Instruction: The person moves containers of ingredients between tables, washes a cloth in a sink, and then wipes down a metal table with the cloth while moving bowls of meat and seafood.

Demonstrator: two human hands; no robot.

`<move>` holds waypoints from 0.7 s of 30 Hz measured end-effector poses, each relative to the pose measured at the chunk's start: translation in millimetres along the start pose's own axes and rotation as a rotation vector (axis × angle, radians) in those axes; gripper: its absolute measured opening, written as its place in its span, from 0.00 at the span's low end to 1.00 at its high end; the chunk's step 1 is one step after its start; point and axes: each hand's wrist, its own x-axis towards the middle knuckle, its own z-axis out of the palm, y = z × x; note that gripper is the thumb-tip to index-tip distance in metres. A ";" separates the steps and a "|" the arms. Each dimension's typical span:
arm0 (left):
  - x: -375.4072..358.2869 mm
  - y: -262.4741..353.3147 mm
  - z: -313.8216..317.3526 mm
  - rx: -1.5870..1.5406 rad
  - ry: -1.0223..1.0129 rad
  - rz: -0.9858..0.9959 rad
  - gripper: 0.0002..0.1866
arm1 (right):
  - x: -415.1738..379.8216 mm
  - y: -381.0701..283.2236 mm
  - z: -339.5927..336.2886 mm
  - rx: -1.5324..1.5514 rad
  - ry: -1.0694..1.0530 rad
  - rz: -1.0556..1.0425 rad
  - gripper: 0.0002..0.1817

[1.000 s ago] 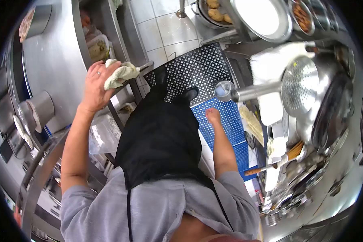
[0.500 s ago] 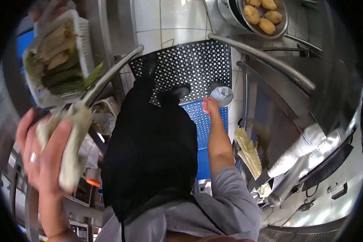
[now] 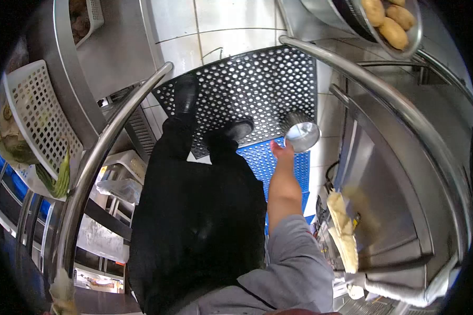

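Observation:
A round metal cup (image 3: 303, 138) with a shiny, pale inside is in my right hand (image 3: 283, 150), whose fingers close at its near rim. The cup is above the mats on the floor. I cannot make out what, if anything, is in it. My left hand is out of the frame. A pale cloth (image 3: 62, 291) shows blurred at the lower end of the left steel rail (image 3: 97, 152); whether a hand touches it is hidden.
A white plastic basket (image 3: 44, 113) with green vegetables stands left. Potatoes (image 3: 393, 32) sit in a metal bowl at the upper right. A cream cloth (image 3: 343, 231) hangs at the right, near a steel rail (image 3: 389, 92). Black (image 3: 257, 79) and blue mats (image 3: 263, 163) cover the floor.
My left hand, earlier gripping a folded pale cloth at the left, has left the view. The camera's view has shifted. My right hand still has the metal cup, which now appears slightly lower and farther right.

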 end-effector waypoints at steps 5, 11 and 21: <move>11.1 5.2 11.1 0.032 -0.046 -0.029 0.25 | 81.8 -18.6 -13.4 0.351 -0.172 0.046 0.10; 25.3 11.6 23.0 0.021 -0.080 -0.013 0.26 | 97.4 -16.5 14.7 0.331 0.030 0.022 0.02; 23.1 13.7 24.9 0.022 -0.043 0.025 0.26 | 31.4 -40.5 88.3 0.502 -0.294 -0.121 0.11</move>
